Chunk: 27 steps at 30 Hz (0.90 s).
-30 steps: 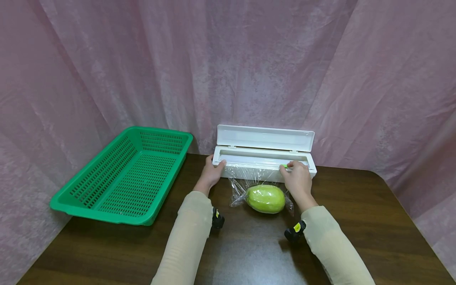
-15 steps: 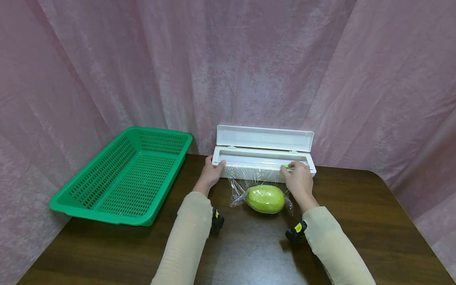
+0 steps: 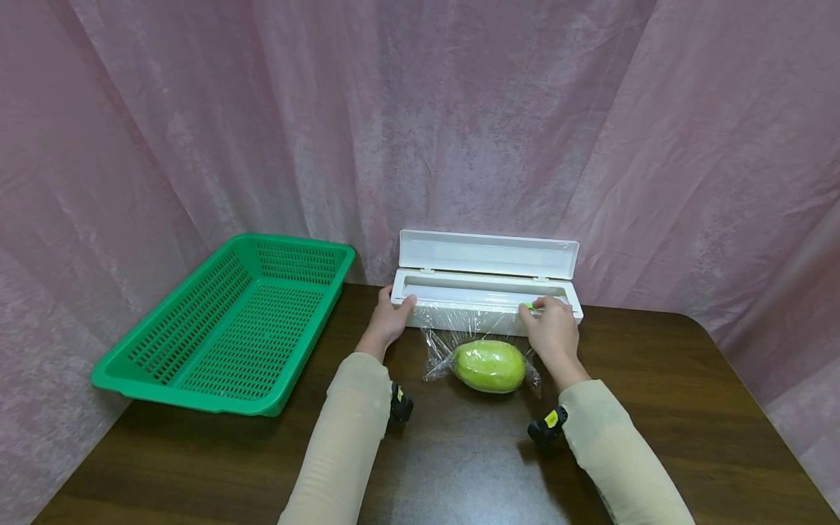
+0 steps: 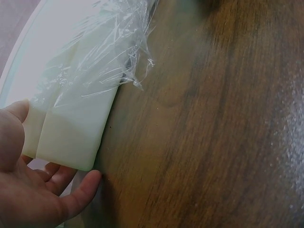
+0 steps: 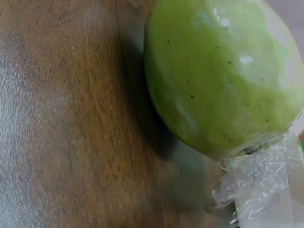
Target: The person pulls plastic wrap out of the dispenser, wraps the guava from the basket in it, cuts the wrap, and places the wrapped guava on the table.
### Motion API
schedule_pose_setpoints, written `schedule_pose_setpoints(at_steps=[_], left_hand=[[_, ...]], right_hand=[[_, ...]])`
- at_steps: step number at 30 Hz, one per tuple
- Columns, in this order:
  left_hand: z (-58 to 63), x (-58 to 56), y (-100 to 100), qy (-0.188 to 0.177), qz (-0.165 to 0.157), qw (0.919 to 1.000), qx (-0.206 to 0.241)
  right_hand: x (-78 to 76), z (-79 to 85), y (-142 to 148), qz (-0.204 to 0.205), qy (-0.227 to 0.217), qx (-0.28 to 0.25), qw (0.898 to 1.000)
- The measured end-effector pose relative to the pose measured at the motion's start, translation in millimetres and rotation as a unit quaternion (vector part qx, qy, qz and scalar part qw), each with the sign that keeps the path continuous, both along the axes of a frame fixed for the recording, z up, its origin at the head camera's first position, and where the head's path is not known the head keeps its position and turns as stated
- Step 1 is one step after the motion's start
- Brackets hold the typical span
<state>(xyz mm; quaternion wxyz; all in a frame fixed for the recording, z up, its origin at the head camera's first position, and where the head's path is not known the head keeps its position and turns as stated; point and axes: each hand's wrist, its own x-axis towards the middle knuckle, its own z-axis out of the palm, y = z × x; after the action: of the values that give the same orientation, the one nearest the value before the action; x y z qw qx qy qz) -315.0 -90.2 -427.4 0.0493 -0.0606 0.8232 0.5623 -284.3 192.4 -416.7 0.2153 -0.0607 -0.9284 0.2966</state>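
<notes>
A long white cling film dispenser [image 3: 472, 280] stands on the table with its lid [image 3: 488, 254] up. My left hand [image 3: 386, 324] grips the dispenser's left end, the thumb on its front edge. With thumb and fingers, my right hand [image 3: 554, 335] pinches the small green slide cutter [image 3: 528, 305] on the front edge, toward the right. Cling film [image 4: 109, 47] runs from the dispenser down to a green oval melon-like fruit [image 3: 488, 367], which is wrapped in it and lies just in front. Close up in the right wrist view, crumpled film [image 5: 266, 175] sticks out from the fruit's end.
A green slotted plastic basket [image 3: 315, 343] stands on the left of the brown wooden table [image 3: 453, 467]. Behind the table hangs a pink curtain [image 3: 499, 109], close to the raised lid.
My right hand and the green slide cutter have shifted slightly to the right along the dispenser's edge. My left hand, the dispenser and the fruit have stayed in place.
</notes>
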Motion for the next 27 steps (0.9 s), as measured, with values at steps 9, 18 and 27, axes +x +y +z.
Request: schedule_pose_setpoints(at_steps=[9, 18, 27], left_hand=[[0.1, 0.3, -0.1, -0.004, -0.001, 1.0, 0.004], [0.1, -0.9, -0.7, -0.006, 0.0, 1.0, 0.005], [-1.1, -0.8, 0.5, 0.002, 0.009, 1.0, -0.003]], right_hand=[[-0.2, -0.8, 1.9, -0.002, 0.007, 0.001, 1.0], [-1.6, -2.3, 3.9, -0.006, 0.021, -0.001, 1.0], [-1.1, -0.8, 5.0, -0.006, 0.01, -0.004, 1.0]])
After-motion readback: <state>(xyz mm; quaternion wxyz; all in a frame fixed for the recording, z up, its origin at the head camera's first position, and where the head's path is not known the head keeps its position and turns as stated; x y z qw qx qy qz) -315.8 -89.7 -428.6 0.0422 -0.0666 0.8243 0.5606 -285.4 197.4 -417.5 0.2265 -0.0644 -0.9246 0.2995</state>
